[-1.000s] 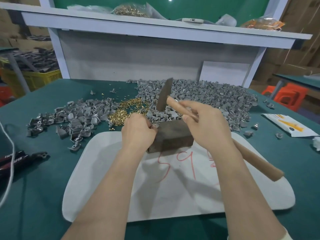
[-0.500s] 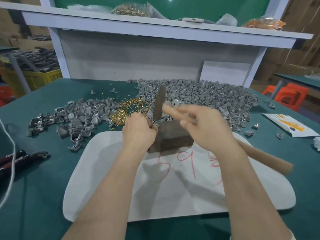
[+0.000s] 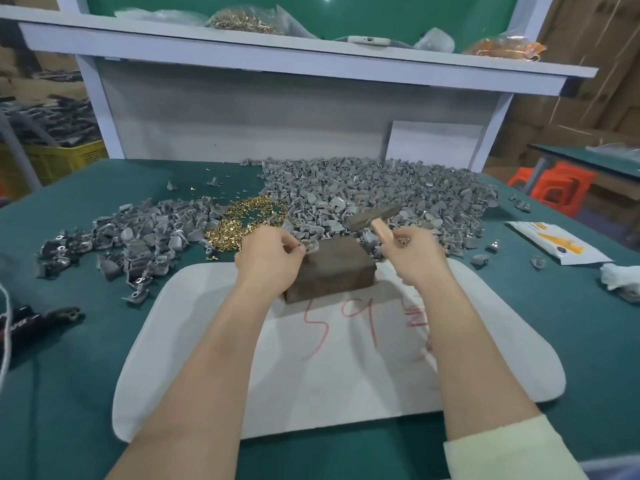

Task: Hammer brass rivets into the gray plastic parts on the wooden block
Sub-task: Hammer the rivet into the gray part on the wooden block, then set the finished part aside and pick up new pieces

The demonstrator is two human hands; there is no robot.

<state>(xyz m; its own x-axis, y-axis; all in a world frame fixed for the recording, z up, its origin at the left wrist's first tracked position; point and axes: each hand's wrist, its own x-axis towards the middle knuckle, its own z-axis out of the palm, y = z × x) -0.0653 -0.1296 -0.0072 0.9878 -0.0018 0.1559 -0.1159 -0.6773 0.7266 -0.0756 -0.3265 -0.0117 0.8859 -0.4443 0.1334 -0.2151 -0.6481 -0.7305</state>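
Cord: white cord (image 3: 2,341) runs down the far left edge of the green desk (image 3: 86,358), with a black-handled tool (image 3: 31,320) lying just beside it.
Small pile: loose gray plastic parts (image 3: 131,237) are scattered left of centre, and several show metal eyelets.
Rivets: brass rivets (image 3: 242,221) sit in a gold heap right of that small pile, with a few strays on the desk behind.
Left hand: the left hand (image 3: 268,259) is in at the block with its fingers curled. Thumb and fingertips pinch one gray part (image 3: 311,247) right on the block's top left corner.
Block: the dark wooden block (image 3: 332,270) stands at the far edge of the white mat (image 3: 346,375), with red scrawl on the mat just in front of it.
Hammer: the hammer (image 3: 374,216) is up, its head tilted in the air beyond the block's far right corner and not touching the block. Its pale handle slants down into the right hand.
Right hand: the right hand (image 3: 414,259) wraps its fingers round the handle close under the head. Something small glints between the fingers, too tiny to name.
Big heap: the big heap (image 3: 381,188) of gray parts spreads behind the block toward the white back panel (image 3: 242,126).
Right edge: a white packet (image 3: 554,244) with orange print lies flat, and a few stray parts lie between it and the mat.
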